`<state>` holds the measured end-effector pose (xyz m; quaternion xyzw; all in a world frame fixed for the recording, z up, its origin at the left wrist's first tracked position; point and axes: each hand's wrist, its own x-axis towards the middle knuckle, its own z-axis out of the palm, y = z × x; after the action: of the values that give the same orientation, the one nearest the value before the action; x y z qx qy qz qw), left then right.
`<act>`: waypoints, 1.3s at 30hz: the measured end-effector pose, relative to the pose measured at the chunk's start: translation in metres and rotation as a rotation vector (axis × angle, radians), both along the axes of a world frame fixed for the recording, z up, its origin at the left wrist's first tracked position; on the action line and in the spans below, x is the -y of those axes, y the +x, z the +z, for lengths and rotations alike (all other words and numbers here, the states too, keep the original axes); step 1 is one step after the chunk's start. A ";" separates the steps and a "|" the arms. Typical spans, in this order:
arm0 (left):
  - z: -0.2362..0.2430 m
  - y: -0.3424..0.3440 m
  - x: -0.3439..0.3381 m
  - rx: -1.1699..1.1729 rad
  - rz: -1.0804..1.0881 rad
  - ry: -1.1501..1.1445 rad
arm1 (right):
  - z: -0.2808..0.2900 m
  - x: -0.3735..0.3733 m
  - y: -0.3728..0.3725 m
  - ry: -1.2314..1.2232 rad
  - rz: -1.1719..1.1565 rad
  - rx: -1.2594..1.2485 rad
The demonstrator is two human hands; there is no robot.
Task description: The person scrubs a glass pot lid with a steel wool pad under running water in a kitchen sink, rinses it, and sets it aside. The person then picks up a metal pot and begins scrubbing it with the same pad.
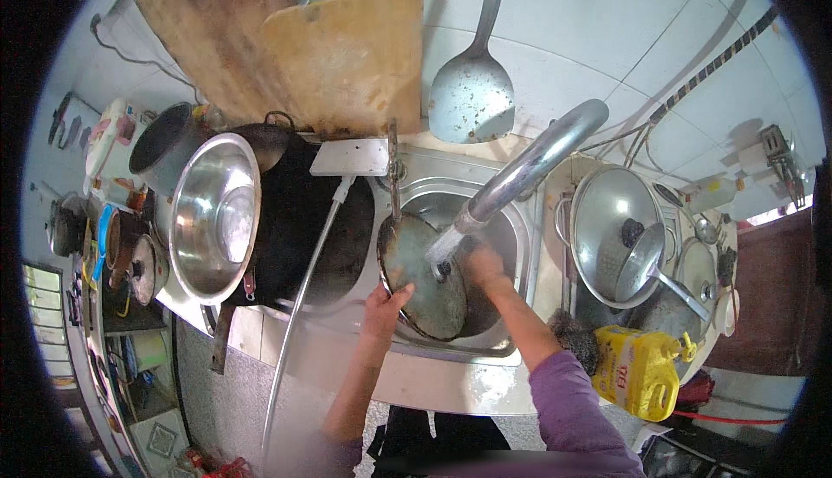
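Note:
In the metal sink (507, 339), my left hand (388, 306) grips the near left rim of a round pot lid (416, 300). My thumb lies on its face, and the lid is tilted. Water from the thick metal tap (537, 166) runs onto the lid close to its dark knob (443, 272). On the far side of that stream, my right hand (482, 263) is at the lid's right edge. Motion blur and the water hide its fingers, so whether it holds anything cannot be made out.
A steel basin (186, 235) leans left of the sink, near a pole with a flat white head (350, 158). At right are a large steel lid (598, 218), a ladle (640, 266) and a yellow jug (637, 383). Behind stand a cutting board (347, 62) and a hanging spatula (472, 92).

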<state>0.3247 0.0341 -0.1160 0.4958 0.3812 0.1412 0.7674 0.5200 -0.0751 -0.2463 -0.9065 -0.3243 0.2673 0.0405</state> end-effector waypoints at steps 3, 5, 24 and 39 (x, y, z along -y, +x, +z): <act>0.004 -0.008 0.001 -0.032 -0.019 -0.013 | 0.088 0.025 -0.008 0.388 0.045 0.153; 0.016 -0.008 0.011 -0.020 0.038 -0.083 | 0.133 0.052 -0.036 0.689 -0.128 -0.143; 0.020 -0.072 0.032 -0.038 0.128 -0.244 | 0.175 -0.021 -0.142 0.839 0.227 0.014; 0.008 -0.095 0.043 0.103 0.094 -0.553 | 0.111 -0.094 -0.102 0.366 0.218 -0.109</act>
<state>0.2293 -0.0093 -0.1084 0.2417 0.3886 0.0924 0.8843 0.4178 0.0187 -0.1351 -0.8279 -0.4607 0.2555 0.1928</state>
